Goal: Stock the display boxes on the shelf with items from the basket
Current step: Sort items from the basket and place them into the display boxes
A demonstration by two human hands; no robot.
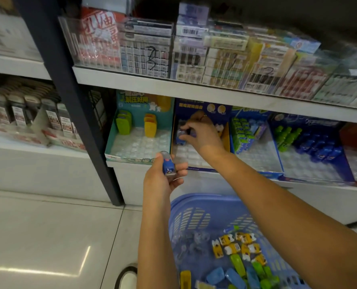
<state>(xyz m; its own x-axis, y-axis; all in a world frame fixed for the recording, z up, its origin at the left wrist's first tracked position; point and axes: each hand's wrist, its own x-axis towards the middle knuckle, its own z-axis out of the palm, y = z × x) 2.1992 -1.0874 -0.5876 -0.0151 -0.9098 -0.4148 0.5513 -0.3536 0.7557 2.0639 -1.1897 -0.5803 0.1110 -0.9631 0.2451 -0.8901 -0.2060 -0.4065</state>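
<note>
Early, we judge: right hand (196, 130) grip pinches small blue item (183, 132) in dark-blue cardboard box (186, 107); left hand (163, 178) grip clamps second item (167, 165); blue plastic basket (194, 200) well stocked.

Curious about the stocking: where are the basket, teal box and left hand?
basket (194, 199): head view, rear rim.
teal box (111, 134): head view, left wall.
left hand (161, 180): head view, middle of the hand.
</note>
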